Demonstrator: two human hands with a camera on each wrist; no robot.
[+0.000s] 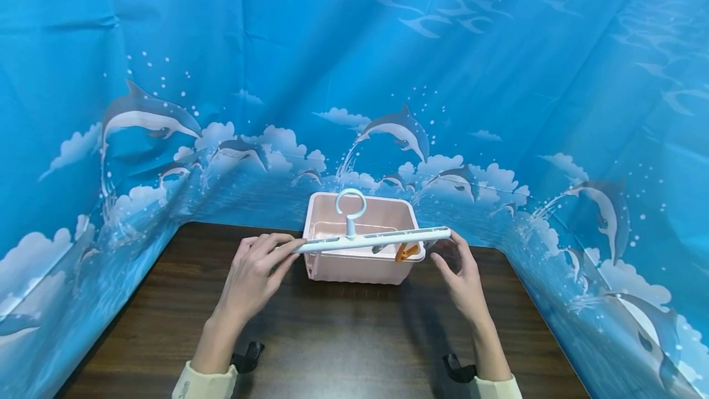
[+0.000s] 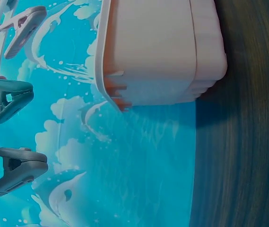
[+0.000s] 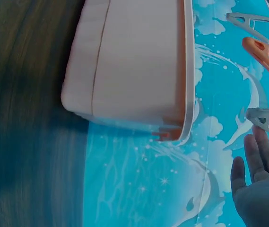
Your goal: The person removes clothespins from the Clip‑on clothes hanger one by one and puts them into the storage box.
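A pale blue-white clip hanger (image 1: 376, 239) with a round hook (image 1: 351, 202) hangs level in front of the basket. My left hand (image 1: 257, 273) pinches its left end. At the other end, my right hand (image 1: 462, 276) has its fingertips by the bar, thumb held apart below. Along the hanger's underside are several clips: an orange clip (image 3: 264, 54), a grey clip (image 3: 266, 119) beside the right fingertips, a dark greenish clip (image 2: 13, 97) and another grey clip (image 2: 21, 168). Part of the right hand is cut off in the right wrist view.
A pale pink plastic basket (image 1: 354, 270) stands on the dark wooden table (image 1: 349, 337), just behind the hanger. Blue curtain (image 1: 310, 79) printed with dolphins and clouds surrounds the table's back and sides.
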